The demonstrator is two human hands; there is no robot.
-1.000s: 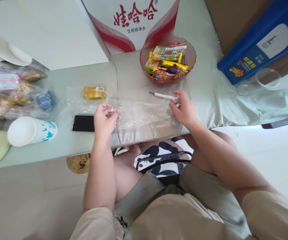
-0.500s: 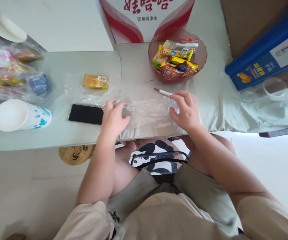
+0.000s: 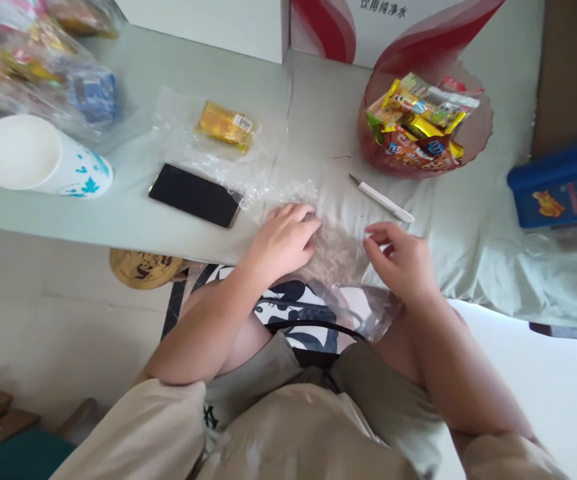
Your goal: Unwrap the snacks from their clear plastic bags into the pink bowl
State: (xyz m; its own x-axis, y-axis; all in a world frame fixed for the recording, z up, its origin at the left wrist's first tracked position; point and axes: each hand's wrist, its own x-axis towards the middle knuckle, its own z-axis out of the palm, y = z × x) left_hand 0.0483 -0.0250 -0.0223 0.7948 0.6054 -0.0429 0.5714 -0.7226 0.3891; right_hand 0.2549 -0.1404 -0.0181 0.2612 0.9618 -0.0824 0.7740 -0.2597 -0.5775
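A clear, crinkled plastic bag (image 3: 341,253) lies at the table's front edge, and part of it hangs down over my lap. My left hand (image 3: 288,241) rests on the bag's left side with bent fingers closed on the film. On the other side, my right hand (image 3: 402,261) has thumb and forefinger brought together at the bag's edge. Just beyond the right hand is a white pen-like cutter (image 3: 382,200) with a dark tip. A black phone (image 3: 195,195) lies to the left of my left hand.
A yellow snack pack (image 3: 225,127) sits on clear wrap behind the phone. Packaged snacks fill a pink bowl (image 3: 373,143) at the back. To the left are a paper cup (image 3: 85,175) and bagged goods (image 3: 92,97). A blue box (image 3: 558,180) stands right; cartons (image 3: 208,27) stand behind.
The view has shifted. My hands have come closer together and nearer to me, and the bag is bunched and now droops over the table edge. The right hand is away from the cutter.
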